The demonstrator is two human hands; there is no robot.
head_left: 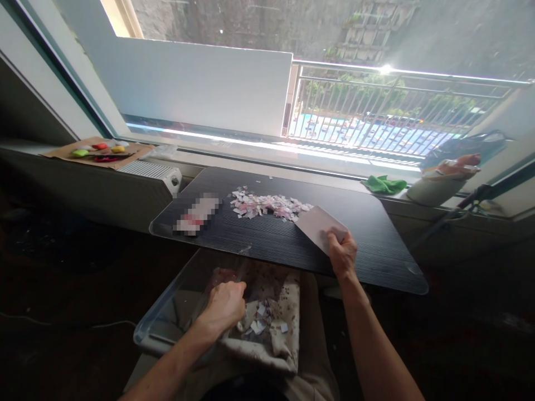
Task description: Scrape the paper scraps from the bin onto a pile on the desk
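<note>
My right hand (pixel 343 253) grips a pale flat card (pixel 313 223) by its near right corner, thumb on top. The card's far edge meets the right end of a heap of small cut paper pieces (pixel 267 205) on a dark table (pixel 359 223). My left hand (pixel 228 301) is closed below the table's near edge, over a clear plastic bin (pixel 144 328) on my lap. What its fingers hold is hidden. A clear bag with something reddish (pixel 223 275) lies just beyond it. Beside this hand, a stained cloth (pixel 288 345) in the bin carries loose paper pieces (pixel 259 320).
A blurred-out item (pixel 198 214) lies at the table's left. On the sill are a cardboard sheet (pixel 58 149) with colourful lumps, a green cloth (pixel 384 185) and a pale container (pixel 434 188). A white radiator (pixel 155 171) stands behind the table's left corner, below the window.
</note>
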